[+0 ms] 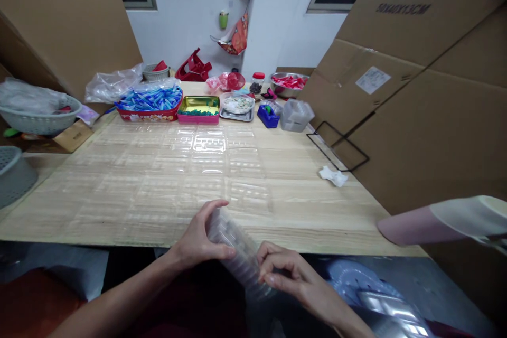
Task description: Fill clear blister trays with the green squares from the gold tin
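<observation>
My left hand [206, 235] grips a stack of clear plastic trays [237, 245] by its upper end, thumb on one side and fingers on the other. The stack is tilted over the table's front edge, slightly smeared by motion. At its lower right end, my right hand [283, 269] is closed, its fingertips pinching at the tray edges. How many trays those fingertips hold cannot be made out. Rows of similar clear trays [206, 161] lie flat on the wooden table [301, 211] beyond my hands.
Along the back stand a red tin of blue pieces [150, 99], a pink tin [198, 111], a plate of small pieces [236, 104], a blue tape dispenser [268, 116] and a clear container [296, 115]. Cardboard [435, 90] walls the right side, near a pink bottle [435, 222].
</observation>
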Available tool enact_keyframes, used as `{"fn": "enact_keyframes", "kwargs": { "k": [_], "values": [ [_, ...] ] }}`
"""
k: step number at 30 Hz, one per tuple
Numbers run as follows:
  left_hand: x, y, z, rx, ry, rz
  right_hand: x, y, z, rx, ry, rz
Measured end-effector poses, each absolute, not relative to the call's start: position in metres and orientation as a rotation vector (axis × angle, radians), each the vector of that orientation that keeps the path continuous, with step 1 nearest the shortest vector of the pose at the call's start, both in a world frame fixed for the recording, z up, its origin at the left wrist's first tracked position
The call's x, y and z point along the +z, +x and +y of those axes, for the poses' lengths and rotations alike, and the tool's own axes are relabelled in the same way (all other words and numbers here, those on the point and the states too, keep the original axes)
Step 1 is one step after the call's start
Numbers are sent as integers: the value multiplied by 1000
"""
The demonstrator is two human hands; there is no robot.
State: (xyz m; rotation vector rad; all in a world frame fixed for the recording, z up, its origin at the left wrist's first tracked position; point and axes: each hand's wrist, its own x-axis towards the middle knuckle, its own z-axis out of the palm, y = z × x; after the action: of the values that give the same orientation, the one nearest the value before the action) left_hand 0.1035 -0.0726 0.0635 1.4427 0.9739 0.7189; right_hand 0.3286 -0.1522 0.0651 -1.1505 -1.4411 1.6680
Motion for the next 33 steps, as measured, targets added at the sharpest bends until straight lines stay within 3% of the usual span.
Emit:
{"fn": "enact_keyframes", "kwargs": {
  "k": [23, 33],
  "values": [
    [62, 110, -66, 656, 1459, 947, 87, 331, -147, 1519, -1142, -1690],
    [60, 114, -74, 722, 1318, 1034, 84, 317, -166, 954, -1445, -1784]
  ]
}}
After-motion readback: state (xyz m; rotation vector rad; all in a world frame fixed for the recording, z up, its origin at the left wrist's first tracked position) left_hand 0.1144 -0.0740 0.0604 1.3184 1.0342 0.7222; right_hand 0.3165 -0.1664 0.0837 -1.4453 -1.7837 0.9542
